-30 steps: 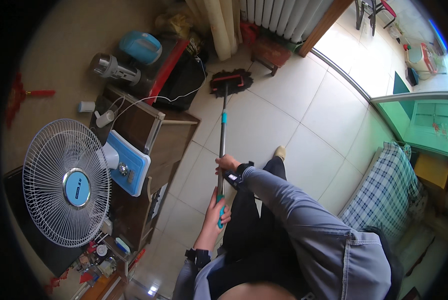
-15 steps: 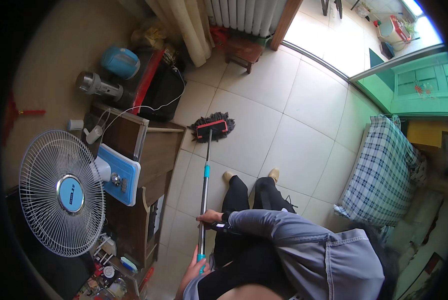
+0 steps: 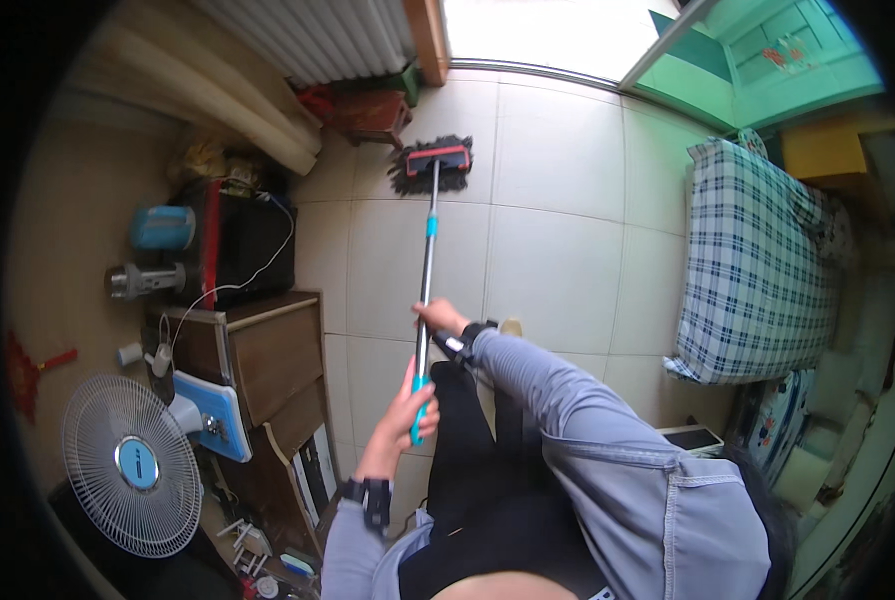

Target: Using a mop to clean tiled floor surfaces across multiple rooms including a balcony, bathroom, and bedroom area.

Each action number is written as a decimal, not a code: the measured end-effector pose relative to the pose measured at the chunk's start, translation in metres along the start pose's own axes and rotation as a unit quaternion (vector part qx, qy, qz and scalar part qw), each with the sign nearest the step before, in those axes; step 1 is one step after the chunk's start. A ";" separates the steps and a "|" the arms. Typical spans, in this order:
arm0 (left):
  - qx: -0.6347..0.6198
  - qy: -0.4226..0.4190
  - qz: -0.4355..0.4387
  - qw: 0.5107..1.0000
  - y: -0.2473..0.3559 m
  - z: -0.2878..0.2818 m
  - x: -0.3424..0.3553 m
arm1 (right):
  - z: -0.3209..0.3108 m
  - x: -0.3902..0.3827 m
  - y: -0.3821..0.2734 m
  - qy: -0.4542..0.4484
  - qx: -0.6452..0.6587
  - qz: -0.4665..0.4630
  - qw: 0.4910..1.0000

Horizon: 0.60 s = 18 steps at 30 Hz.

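Note:
A long mop pole (image 3: 431,255) with teal sections runs from my body out over the tiled floor (image 3: 553,275) to a shaggy dark head with a red-edged plate (image 3: 436,157), which lies beside a small reddish wooden stool (image 3: 373,108). My left hand (image 3: 408,412) is closed round the teal lower grip. Higher up the steel pole, my right hand (image 3: 438,318) holds it with fingers wrapped round. Black bands are on both wrists.
On the left are a brown cabinet (image 3: 273,360) with a fan (image 3: 138,462), a black unit (image 3: 258,250) with appliances and cords, and a curtain. A checked-covered piece of furniture (image 3: 753,270) stands right. Ahead are a radiator and glass door (image 3: 738,60).
The mop head came back toward me by half a second ago, and is now farther forward beside the stool. My hands rose again with the pole; my view has turned.

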<state>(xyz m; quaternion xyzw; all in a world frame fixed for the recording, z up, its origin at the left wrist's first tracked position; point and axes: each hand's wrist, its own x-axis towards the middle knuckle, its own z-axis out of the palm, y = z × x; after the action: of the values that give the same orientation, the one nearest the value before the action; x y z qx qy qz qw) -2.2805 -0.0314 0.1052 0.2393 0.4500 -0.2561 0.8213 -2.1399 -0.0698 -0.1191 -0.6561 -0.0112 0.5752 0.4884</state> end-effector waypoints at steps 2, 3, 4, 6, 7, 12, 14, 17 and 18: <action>0.036 -0.012 -0.004 0.999 0.022 0.034 0.040 | -0.059 0.010 -0.017 0.047 -0.015 -0.026 0.998; 0.059 -0.015 -0.011 0.998 0.032 0.058 0.060 | -0.094 0.012 -0.019 0.081 -0.008 -0.036 0.996; 0.079 -0.015 -0.018 0.997 0.037 0.077 0.078 | -0.125 0.010 -0.021 0.121 -0.009 -0.033 0.992; 0.114 0.000 -0.012 0.993 0.041 0.095 0.093 | -0.145 -0.005 -0.037 0.150 0.007 -0.021 0.988; 0.116 0.006 -0.014 0.993 0.038 0.101 0.096 | -0.154 -0.016 -0.043 0.157 0.021 -0.011 0.987; 0.163 -0.024 -0.026 0.986 0.007 0.128 0.105 | -0.211 -0.046 0.016 0.143 0.064 0.033 0.987; 0.159 -0.028 -0.023 0.987 -0.009 0.102 0.091 | -0.187 -0.059 0.039 0.101 0.105 0.018 0.989; 0.158 0.004 -0.025 0.987 -0.036 0.048 0.049 | -0.115 -0.084 0.046 0.095 0.061 0.049 0.992; 0.174 -0.034 -0.030 0.984 -0.046 0.055 0.046 | -0.127 -0.076 0.090 0.129 0.116 0.042 0.984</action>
<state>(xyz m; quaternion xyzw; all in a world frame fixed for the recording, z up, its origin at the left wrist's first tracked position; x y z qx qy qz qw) -2.2545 -0.1097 0.0847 0.3562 0.3772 -0.3627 0.7741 -2.1174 -0.2409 -0.1391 -0.6633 0.1460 0.5033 0.5343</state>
